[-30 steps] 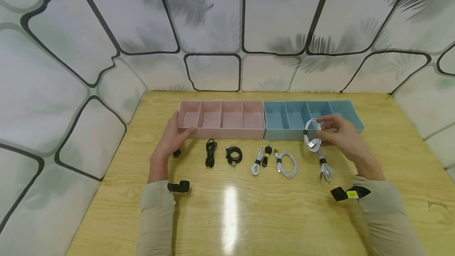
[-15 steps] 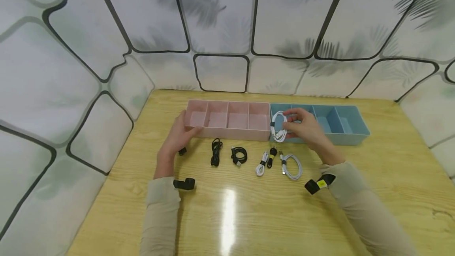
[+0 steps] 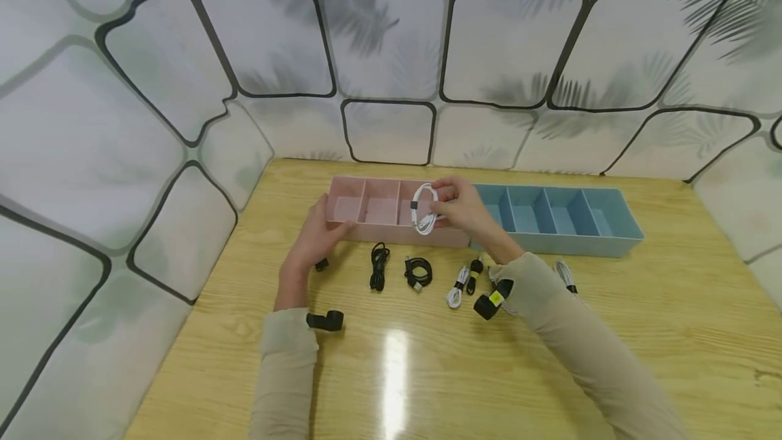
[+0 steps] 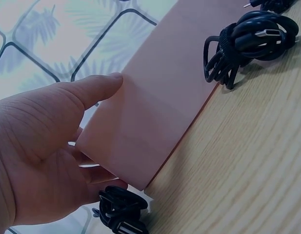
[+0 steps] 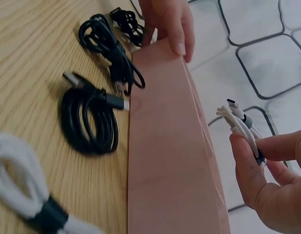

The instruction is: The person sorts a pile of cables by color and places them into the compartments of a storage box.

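Note:
My right hand [image 3: 467, 210] pinches a coiled white USB cable [image 3: 423, 214] with a dark strap, held above the right part of the pink divided box [image 3: 403, 233]. In the right wrist view the white cable [image 5: 240, 122] sits between thumb and fingers, a connector sticking up. My left hand [image 3: 314, 236] grips the pink box's left end. As the left wrist view shows, the thumb [image 4: 104, 87] lies at the top of the front wall and the fingers go round the end. The compartments visible in the pink box hold nothing; the right hand hides its rightmost one.
A blue divided box [image 3: 562, 243] adjoins the pink one. Along the front lie a black cable [image 3: 379, 267], a coiled black cable [image 3: 418, 271], a white cable [image 3: 457, 288] and a black-and-yellow one [image 3: 474, 276]. Another black cable [image 4: 122, 209] lies by the left hand. The right sleeve partly covers a white cable [image 3: 565, 276].
My right hand has carried the white cable leftward, from in front of the blue box to over the pink box. The left hand keeps its place on the pink box. The view has shifted slightly.

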A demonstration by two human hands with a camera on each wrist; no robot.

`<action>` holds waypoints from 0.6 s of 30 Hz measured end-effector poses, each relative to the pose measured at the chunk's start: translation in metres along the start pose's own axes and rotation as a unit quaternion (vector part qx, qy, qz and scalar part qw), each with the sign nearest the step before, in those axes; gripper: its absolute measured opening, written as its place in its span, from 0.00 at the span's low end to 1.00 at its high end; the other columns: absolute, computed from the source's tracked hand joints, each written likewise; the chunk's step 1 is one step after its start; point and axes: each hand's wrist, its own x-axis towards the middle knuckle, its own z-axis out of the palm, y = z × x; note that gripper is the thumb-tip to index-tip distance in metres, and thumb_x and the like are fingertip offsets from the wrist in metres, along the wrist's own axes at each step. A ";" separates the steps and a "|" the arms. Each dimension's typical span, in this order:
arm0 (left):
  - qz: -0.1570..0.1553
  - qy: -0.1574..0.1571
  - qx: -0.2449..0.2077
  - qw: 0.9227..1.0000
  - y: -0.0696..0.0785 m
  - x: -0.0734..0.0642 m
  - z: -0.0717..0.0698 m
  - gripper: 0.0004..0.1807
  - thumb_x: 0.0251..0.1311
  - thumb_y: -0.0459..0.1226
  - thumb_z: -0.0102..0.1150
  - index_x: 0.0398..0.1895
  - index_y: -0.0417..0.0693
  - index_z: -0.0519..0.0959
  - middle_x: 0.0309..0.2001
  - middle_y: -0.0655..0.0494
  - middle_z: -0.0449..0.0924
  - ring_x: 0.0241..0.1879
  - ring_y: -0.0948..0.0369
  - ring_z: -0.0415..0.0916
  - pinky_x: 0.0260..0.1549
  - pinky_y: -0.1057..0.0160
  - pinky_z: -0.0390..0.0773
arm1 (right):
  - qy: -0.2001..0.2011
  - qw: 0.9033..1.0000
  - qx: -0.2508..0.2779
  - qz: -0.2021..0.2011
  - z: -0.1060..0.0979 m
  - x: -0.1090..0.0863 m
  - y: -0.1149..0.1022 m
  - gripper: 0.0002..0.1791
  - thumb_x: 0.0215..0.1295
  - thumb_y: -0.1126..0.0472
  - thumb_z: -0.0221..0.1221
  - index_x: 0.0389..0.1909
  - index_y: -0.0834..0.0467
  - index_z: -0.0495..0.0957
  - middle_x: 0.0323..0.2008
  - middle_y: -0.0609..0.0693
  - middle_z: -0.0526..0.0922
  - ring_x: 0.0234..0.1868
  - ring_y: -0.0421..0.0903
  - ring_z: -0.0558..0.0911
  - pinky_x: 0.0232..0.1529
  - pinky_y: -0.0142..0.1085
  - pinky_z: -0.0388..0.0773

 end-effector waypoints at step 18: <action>0.009 0.011 -0.008 1.000 0.000 0.000 0.000 0.43 0.65 0.39 0.64 0.74 0.32 0.52 0.67 0.31 0.62 0.67 0.42 0.62 0.67 0.43 0.61 | 0.005 0.998 0.048 0.042 0.091 0.049 -0.025 0.27 0.67 0.71 0.59 0.66 0.62 0.68 0.49 0.63 0.80 0.30 0.49 0.84 0.43 0.52 0.83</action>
